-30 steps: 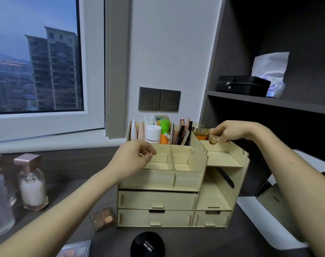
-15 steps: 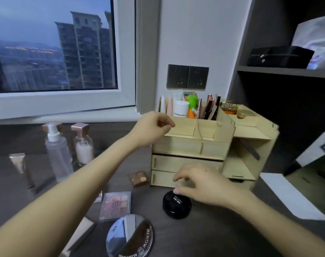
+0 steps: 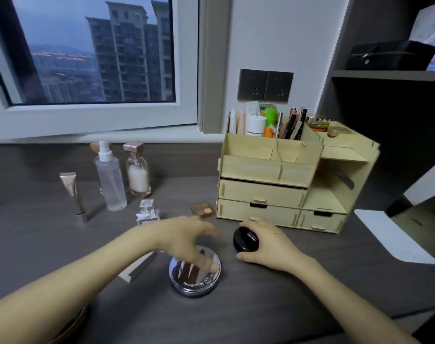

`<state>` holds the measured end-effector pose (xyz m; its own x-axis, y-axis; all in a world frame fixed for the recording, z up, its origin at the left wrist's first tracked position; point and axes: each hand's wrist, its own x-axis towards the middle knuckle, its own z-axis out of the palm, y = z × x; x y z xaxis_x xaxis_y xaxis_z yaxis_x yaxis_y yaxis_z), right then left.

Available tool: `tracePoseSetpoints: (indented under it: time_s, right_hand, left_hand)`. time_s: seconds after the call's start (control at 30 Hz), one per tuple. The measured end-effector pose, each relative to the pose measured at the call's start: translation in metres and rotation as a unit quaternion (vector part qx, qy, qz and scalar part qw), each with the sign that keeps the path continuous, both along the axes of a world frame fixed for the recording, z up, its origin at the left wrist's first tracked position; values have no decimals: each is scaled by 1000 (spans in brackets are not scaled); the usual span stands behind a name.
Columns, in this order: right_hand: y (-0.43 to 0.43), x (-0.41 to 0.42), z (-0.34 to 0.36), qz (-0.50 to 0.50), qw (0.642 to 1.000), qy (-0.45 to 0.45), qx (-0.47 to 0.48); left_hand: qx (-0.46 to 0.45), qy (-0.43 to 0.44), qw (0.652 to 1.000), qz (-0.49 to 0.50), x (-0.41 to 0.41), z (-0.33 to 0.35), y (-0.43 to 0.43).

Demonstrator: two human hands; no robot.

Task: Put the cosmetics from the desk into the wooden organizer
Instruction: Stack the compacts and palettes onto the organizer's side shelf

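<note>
Hands work low over the dark bench (image 3: 273, 306) in front of the organizer (image 3: 266, 170). Right hand (image 3: 271, 247) has its grip clenched around a black compact (image 3: 245, 239), fingers over its far side and thumb on the bench at its near edge; the compact lies on the bench just before the organizer's bottom drawers. Left hand (image 3: 186, 237) is blurred, its grip released with fingers spread, hovering over a round mirrored compact (image 3: 195, 275) that lies flat on the bench; whether the fingertips touch its lid cannot be told.

Other cosmetics stand or lie left of the organizer: a small brown palette (image 3: 203, 210) near its bottom corner, a perfume bottle (image 3: 147, 212), a clear spray bottle (image 3: 110, 177), a jar with a rose cap (image 3: 137, 170) beside it, and a rose-gold tube (image 3: 72, 192) upright on its cap. A flat white box (image 3: 137, 269) lies partly under the left forearm.

The organizer's rear slots hold tubes, pencils and a white cup (image 3: 255, 125); a gold jar (image 3: 318, 122) sits on its upper right shelf. All drawers are closed.
</note>
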<state>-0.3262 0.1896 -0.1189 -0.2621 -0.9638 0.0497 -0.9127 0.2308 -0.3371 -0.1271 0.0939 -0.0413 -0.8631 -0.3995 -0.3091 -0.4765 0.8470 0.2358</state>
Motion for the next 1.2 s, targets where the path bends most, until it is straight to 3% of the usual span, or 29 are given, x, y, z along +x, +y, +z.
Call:
tracePoseSetpoints:
  time_s: [0.07, 0.13, 0.27, 0.57, 0.63, 0.7, 0.77, 0.83, 0.9, 1.03, 1.2]
  right_hand:
    - [6, 2, -1, -11, 1000, -12, -8]
    - [12, 4, -1, -22, 1000, -16, -12]
    - [26, 7, 1, -26, 1000, 5, 3]
    - [56, 14, -2, -25, 1000, 12, 5]
    - [58, 17, 0, -38, 999, 16, -26]
    - [60, 24, 4, -59, 992, -42, -101]
    - [60, 33, 10, -84, 964, -185, -169]
    - [63, 31, 19, -108, 904, -356, -210]
    - [70, 17, 26, -150, 843, -450, -253]
    - [93, -18, 39, -266, 734, -495, -381]
    - [86, -63, 36, -355, 656, -473, -468]
  left_hand:
    - [-9, -69, 997, -20, 13, -20, 6]
    - [-38, -83, 996, -16, 19, -37, 9]
    - [-96, -1, 995, 13, 19, -58, 9]
    - [-133, 113, 985, 11, 13, -70, 11]
    - [-115, 154, 981, 12, 7, -69, 14]
    - [-108, 207, 972, 3, -4, -63, 20]
    - [-101, 260, 960, -13, -19, -55, 29]
    - [-84, 305, 948, -33, -41, -46, 39]
    - [-67, 333, 939, -49, -63, -38, 46]
    - [-4, 317, 946, -73, -90, -34, 50]
    - [-3, 169, 984, -60, -97, -57, 41]
